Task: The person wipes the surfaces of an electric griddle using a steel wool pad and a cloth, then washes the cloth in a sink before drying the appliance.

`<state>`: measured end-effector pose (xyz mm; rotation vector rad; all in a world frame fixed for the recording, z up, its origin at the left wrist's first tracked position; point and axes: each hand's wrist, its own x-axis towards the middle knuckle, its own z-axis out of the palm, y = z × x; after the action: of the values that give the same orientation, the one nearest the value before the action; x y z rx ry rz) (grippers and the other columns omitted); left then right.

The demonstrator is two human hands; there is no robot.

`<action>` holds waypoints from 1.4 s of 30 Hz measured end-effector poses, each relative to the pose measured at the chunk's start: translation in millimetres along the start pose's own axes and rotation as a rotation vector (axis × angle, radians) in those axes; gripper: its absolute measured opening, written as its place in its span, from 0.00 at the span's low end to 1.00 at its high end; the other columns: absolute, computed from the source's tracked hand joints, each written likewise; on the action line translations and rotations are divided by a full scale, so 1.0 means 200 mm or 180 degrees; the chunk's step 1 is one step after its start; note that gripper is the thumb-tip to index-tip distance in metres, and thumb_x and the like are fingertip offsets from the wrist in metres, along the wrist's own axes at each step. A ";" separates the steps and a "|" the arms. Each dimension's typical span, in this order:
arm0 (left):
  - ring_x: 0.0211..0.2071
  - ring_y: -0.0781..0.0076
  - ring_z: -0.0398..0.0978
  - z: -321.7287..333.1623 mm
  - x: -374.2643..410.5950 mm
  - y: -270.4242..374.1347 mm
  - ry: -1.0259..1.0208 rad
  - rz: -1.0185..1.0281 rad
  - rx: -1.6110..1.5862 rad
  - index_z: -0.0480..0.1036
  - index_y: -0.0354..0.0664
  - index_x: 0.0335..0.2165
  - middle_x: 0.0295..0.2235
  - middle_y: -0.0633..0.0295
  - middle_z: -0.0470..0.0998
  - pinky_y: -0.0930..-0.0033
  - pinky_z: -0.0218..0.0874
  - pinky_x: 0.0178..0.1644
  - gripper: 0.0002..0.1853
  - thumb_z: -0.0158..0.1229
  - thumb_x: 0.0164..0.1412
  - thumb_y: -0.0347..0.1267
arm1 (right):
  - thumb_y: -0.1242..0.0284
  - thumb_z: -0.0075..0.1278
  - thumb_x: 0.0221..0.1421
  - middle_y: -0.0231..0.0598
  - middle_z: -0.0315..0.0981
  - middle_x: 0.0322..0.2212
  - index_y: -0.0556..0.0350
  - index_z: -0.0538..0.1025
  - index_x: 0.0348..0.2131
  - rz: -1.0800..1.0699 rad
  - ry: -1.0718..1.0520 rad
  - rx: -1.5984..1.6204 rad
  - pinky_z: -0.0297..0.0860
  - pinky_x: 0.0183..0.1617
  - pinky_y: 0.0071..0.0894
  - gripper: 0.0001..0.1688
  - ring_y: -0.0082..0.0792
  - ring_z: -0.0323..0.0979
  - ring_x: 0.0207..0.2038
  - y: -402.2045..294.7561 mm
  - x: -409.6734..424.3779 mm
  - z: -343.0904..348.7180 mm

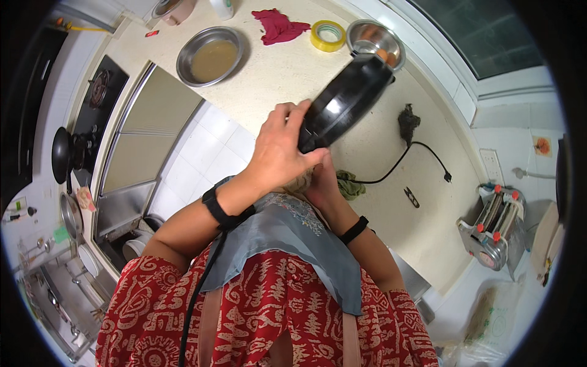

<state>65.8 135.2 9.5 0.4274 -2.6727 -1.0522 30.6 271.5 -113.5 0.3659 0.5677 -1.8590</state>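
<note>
My left hand (282,142) grips the near end of a round black appliance (348,101) with a glossy casing, which is tilted up on its edge above the counter. Its fingers lie along the left side and its thumb across the near end. Close below that end is my right hand (323,181), its fingers partly hidden behind the left thumb. A pale patterned cloth (300,181) shows between the hands; whether the right hand holds it or the appliance is unclear. A green cloth (351,186) lies just right of it, with a black power cord (394,169) running out beside it.
Along the counter's far side are a metal bowl of cloudy liquid (214,59), a red cloth (279,26), yellow tape (327,36) and a metal bowl with eggs (390,34). A dark scrubber (408,123) and thread snips (411,197) lie right, near a pasta machine (493,229).
</note>
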 end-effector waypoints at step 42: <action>0.45 0.49 0.67 -0.01 0.08 0.08 0.0041 0.0642 0.0397 0.67 0.40 0.54 0.51 0.48 0.67 0.55 0.64 0.50 0.41 0.71 0.39 0.33 | 0.71 0.56 0.54 0.44 0.68 0.49 0.52 0.72 0.41 -0.4565 0.1936 -0.5792 0.66 0.50 0.43 0.15 0.47 0.70 0.43 -1.42 -0.10 -0.22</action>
<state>48.9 140.5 24.1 0.1807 -2.7102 -0.8259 -228.4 391.0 -80.4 -1.0027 3.0707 -1.3815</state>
